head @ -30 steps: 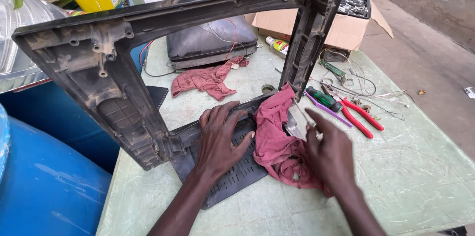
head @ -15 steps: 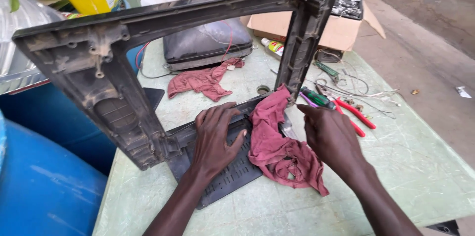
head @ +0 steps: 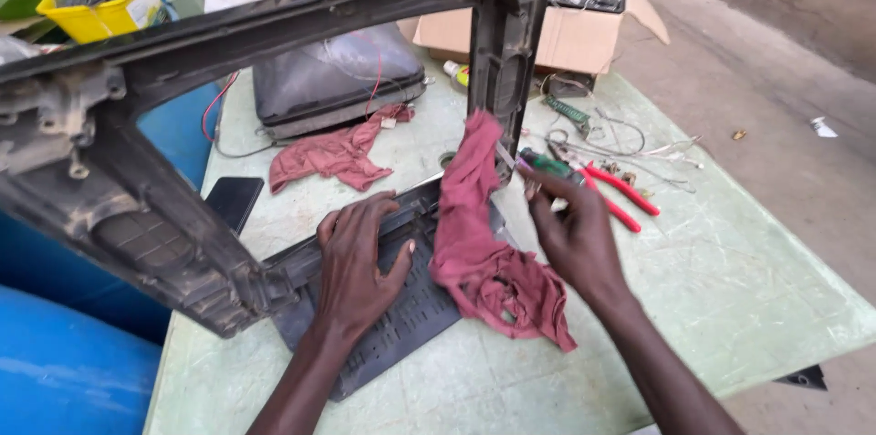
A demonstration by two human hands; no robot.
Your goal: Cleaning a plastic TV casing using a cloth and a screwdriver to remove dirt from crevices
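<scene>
A dusty dark plastic television frame [head: 274,24] stands tilted on the pale green table [head: 730,280]. My left hand [head: 360,257] lies flat on its lower grille panel, fingers spread. A dark red rag [head: 484,262] hangs from the frame's right upright down over the panel. My right hand [head: 575,234] is just right of the rag, fingers bent, their tips at a green-handled screwdriver [head: 547,166]. Whether it grips anything is unclear.
Behind the frame lie a picture tube [head: 333,79] face down, a second red rag [head: 333,157], a black phone [head: 233,198], and a cardboard box [head: 566,33]. Red-handled pliers [head: 620,188] and loose wires [head: 639,143] lie right. A blue barrel [head: 64,371] and yellow tub [head: 100,10] stand left.
My right hand has come off the rag and moved up and right toward the tools. The rag now hangs from the upright. My left hand stays on the panel.
</scene>
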